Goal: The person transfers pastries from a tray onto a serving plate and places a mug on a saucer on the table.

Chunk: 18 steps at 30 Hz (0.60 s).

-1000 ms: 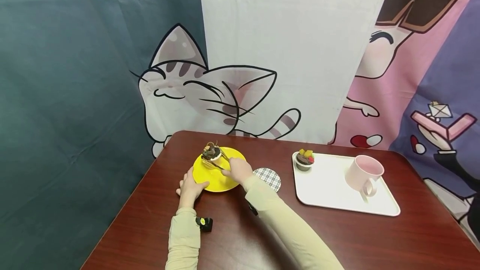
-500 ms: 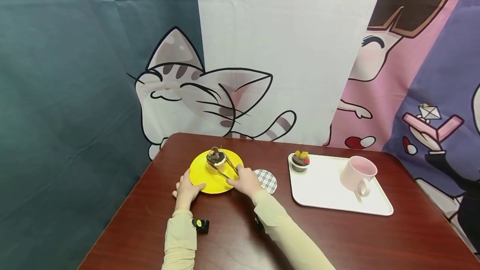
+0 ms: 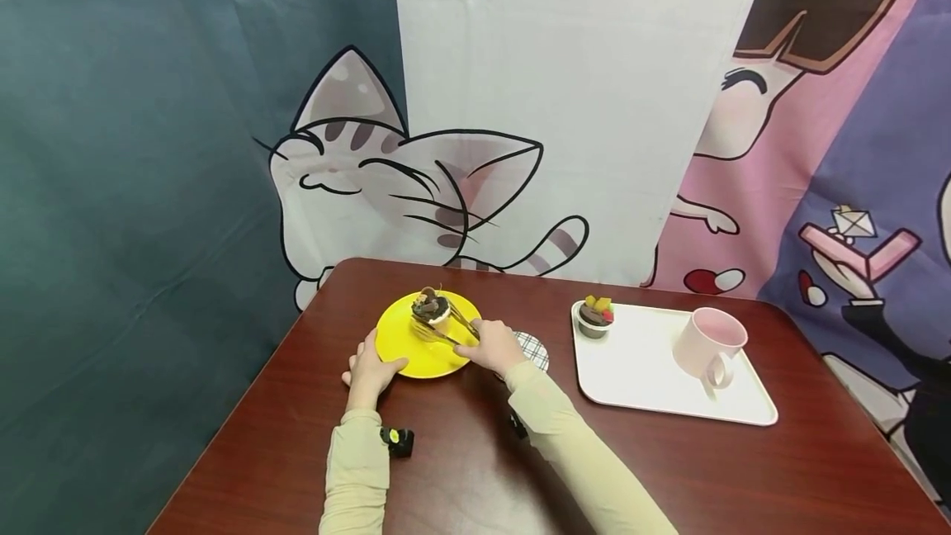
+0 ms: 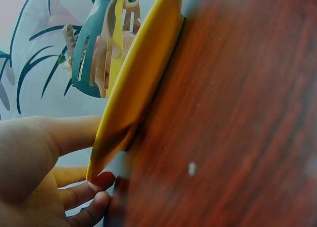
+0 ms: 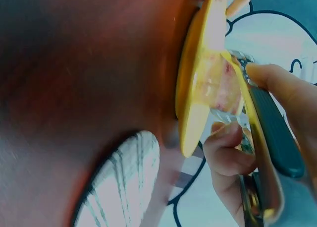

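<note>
A yellow plate (image 3: 395, 343) lies on the table, and my left hand (image 3: 371, 371) holds its left rim between thumb and fingers. In the left wrist view the fingertips (image 4: 102, 179) curl at the plate's edge. My right hand (image 3: 494, 347) grips metal serving tongs (image 5: 275, 128) with slotted heads and dark green grips, coming in from the plate's right side. Between the tongs' heads stands a cupcake (image 3: 431, 309) with a dark chocolate top, upright over the plate. Its pale side shows in the right wrist view, partly hidden by the tongs.
Right of the plate lies a round checked coaster (image 3: 532, 351), partly behind my right hand. Farther right, a white tray (image 3: 639, 378) carries a fruit-topped cupcake (image 3: 595, 318) and a pink mug (image 3: 706, 345). A printed curtain (image 3: 475, 64) hangs behind the table.
The tongs and the cupcake between them have shifted slightly right, toward the middle of the plate. My left hand stays at the plate's left rim.
</note>
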Available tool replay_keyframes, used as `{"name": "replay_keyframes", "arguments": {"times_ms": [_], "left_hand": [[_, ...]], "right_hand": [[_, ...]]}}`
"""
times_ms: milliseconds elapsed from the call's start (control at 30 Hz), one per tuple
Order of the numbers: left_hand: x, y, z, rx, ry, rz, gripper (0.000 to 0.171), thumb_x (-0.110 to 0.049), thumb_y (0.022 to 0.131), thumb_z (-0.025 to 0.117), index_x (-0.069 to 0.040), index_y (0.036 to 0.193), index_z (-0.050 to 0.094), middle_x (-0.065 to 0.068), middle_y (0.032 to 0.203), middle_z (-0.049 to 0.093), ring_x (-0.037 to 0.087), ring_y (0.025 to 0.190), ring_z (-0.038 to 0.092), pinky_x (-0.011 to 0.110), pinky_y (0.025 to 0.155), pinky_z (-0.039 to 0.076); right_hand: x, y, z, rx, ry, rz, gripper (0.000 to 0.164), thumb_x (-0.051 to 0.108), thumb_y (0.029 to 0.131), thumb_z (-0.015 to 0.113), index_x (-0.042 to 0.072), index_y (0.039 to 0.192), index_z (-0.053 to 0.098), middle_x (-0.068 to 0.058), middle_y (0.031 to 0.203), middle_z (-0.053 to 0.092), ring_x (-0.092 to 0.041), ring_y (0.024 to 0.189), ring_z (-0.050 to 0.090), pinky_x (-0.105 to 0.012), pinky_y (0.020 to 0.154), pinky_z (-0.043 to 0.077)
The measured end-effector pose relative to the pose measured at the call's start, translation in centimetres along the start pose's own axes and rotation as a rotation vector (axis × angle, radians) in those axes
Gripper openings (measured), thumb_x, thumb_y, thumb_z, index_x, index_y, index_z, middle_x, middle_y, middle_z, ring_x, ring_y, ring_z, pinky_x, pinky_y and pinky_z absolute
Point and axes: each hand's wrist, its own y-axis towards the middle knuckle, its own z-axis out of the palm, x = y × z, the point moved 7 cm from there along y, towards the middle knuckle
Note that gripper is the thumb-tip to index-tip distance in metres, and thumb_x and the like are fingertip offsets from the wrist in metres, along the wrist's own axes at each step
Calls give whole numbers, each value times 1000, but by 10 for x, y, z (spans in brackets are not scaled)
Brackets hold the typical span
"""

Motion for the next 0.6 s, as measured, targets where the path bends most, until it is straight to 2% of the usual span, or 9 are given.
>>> {"name": "replay_keyframes", "arguments": {"times_ms": [67, 167, 300, 400, 600], "left_hand": [[0, 0, 0, 2, -2, 2, 86, -27, 85, 69, -8, 153, 20, 25, 149, 31, 47, 125, 30, 62, 96, 19], [-1, -1, -1, 7, -5, 1, 86, -27, 85, 69, -8, 153, 20, 25, 151, 30, 47, 125, 30, 62, 96, 19], [-2, -1, -1, 10, -5, 1, 85, -27, 86, 69, -9, 153, 20, 24, 151, 29, 47, 125, 30, 61, 96, 19], [-2, -1, -2, 7, -6, 3, 85, -27, 86, 68, -9, 153, 20, 24, 151, 30, 46, 125, 30, 61, 96, 19], [-1, -1, 0, 8, -11, -6, 85, -27, 86, 68, -10, 153, 20, 24, 150, 30, 46, 125, 29, 61, 96, 18]], "right_hand": [[-1, 0, 0, 10, 18, -4, 58, 43, 85, 68, 6, 129, 61, -14, 103, 72, -25, 86, 66, -36, 75, 52], [-1, 0, 2, 10, 34, -27, 49, 42, 92, 60, 12, 131, 59, -13, 114, 70, -28, 95, 68, -41, 84, 53], [-1, 0, 3, -19, 27, -73, 22, 27, 96, 58, 11, 110, 63, -7, 87, 68, -22, 72, 60, -34, 69, 50], [-2, 1, 3, -33, 35, -82, 14, 22, 93, 62, 12, 102, 64, -4, 72, 60, -17, 63, 48, -29, 62, 42], [-7, 2, 7, -19, 78, -57, 22, 27, 88, 69, 11, 103, 68, -5, 82, 67, -16, 67, 50, -29, 64, 43]]}}
